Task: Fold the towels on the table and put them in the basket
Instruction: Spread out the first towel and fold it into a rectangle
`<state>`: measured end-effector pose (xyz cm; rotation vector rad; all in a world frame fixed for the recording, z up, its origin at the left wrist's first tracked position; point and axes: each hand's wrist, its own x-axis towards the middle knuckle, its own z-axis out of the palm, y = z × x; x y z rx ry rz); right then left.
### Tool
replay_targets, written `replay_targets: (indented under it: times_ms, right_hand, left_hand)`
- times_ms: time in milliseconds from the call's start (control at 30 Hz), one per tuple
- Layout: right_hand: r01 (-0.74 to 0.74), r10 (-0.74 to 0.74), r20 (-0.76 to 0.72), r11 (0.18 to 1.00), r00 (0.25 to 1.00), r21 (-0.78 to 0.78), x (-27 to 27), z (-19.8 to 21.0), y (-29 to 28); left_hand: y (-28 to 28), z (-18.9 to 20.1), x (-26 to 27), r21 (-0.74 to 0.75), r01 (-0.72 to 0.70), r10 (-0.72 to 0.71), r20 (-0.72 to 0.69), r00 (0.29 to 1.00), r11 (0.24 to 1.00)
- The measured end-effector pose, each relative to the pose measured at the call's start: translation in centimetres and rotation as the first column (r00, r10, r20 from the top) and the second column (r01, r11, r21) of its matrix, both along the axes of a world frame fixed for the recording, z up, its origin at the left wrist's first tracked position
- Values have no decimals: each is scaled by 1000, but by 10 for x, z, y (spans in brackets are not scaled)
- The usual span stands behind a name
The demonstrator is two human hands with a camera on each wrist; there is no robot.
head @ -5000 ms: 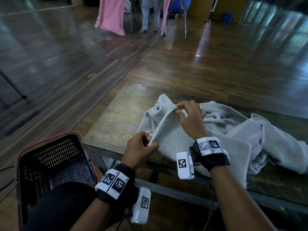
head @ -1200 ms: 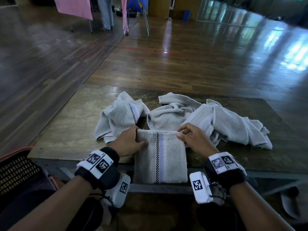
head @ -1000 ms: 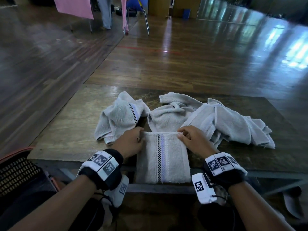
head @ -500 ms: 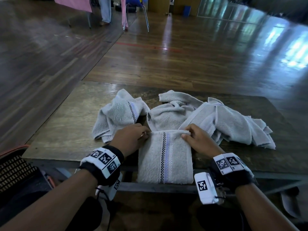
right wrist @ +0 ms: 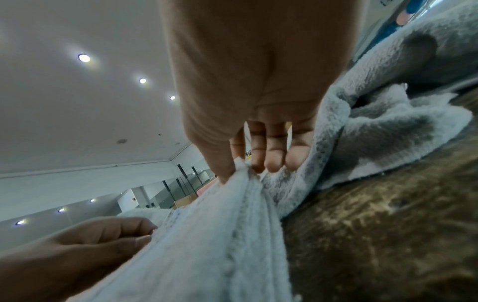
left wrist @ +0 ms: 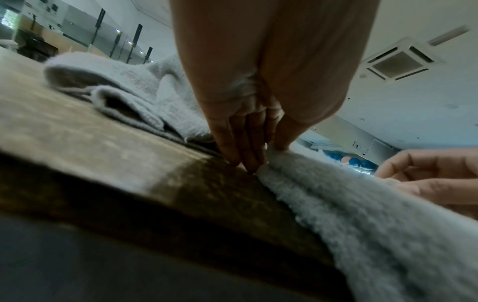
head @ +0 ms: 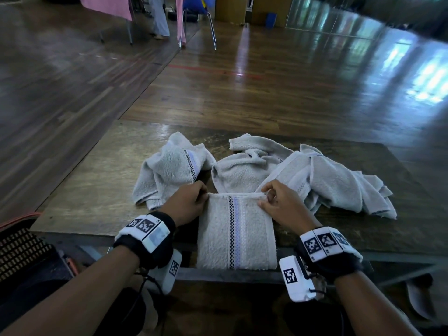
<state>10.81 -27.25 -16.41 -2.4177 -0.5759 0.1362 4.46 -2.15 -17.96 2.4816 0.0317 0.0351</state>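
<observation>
A folded grey towel (head: 236, 231) with a checked and blue stripe lies on the wooden table (head: 97, 190), its near end hanging over the front edge. My left hand (head: 191, 202) pinches the towel's far left corner (left wrist: 274, 161) between thumb and fingers. At the far right corner (right wrist: 240, 179) my right hand (head: 278, 202) pinches the folded layers. A crumpled towel (head: 169, 168) lies behind on the left. More crumpled towels (head: 327, 178) are heaped behind on the right. The basket (head: 21, 248) sits low at my left, only partly in view.
Shiny wooden floor (head: 291, 81) stretches beyond the table. A blue chair (head: 196, 10), pink cloth (head: 109, 6) and a standing person's legs (head: 157, 18) are far back on the left. Bare tabletop lies to the left of the towels.
Five seconds ago I held one edge of an unfolded towel. Over the last second both hands keep the folded towel's far corners, and the towel has slid slightly toward me.
</observation>
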Motion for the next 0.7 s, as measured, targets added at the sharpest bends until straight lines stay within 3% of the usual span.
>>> replay_targets:
  times_ms: [367,433,533,700]
  right_hand:
    - [-55,45,112,995,993,88,-3,6,5]
    - [-80,75,144,996,987,26,-3,7,5]
    - [-56,63,157,997,986,-44,-3,6,3]
    - [5,8,174,997,985,-74,-2,2,1]
  left_hand:
    - [-7,5,-8,-30,-59,60,36,998,998]
    - [-10,6,-11,130,-11,-3,104,995,991]
    - [-16,3,-13,372,84,-152,159,976,925]
    - [-18,2,-8,312,35,-86,150,985,949]
